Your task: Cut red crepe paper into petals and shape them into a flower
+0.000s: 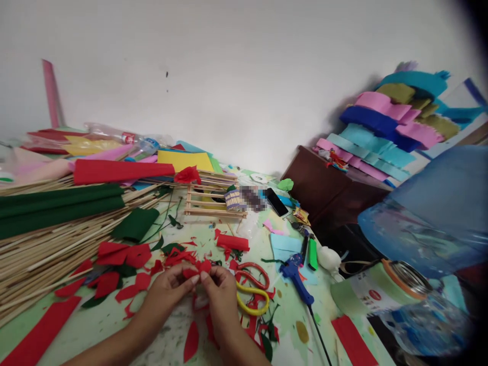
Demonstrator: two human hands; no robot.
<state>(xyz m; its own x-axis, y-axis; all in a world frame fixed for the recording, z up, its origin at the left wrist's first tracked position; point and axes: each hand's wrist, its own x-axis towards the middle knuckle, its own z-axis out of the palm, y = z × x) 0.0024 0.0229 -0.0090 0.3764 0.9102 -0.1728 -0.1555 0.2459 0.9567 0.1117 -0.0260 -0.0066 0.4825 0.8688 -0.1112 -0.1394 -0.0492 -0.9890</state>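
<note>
Okay, layout, biggest first?

Pale-green surface [292, 345], stained, across the lower frame. Long stick bundle [57, 254] at left, mostly aligned one way, likely so it stacks flat.

Right side?

Green jar [366, 295], lower right, lid toward upper right. Can't tell if it leans or the camera does.

Hands?

Left hand [173, 284] and right hand [223, 292] meet at lower centre, tip to tip. Fingers on both are pinched on one shared item, smallest, so listed last.

Tools?

Blue glue gun [299, 284], right of centre, black lead [320, 334] running to the bottom edge. Probably parked outboard so the cord misses the wrists. Scissors [252, 311] just beside the right hand, red and yellow handles showing, blades hidden. Near for easy reach, I'd guess.

Small stuff?

Red scraps [139, 256] left of the hands. Then the small red piece [204, 266] at lower centre, between the fingertips. Two-sided pinch, presumably because it's floppy.
</note>
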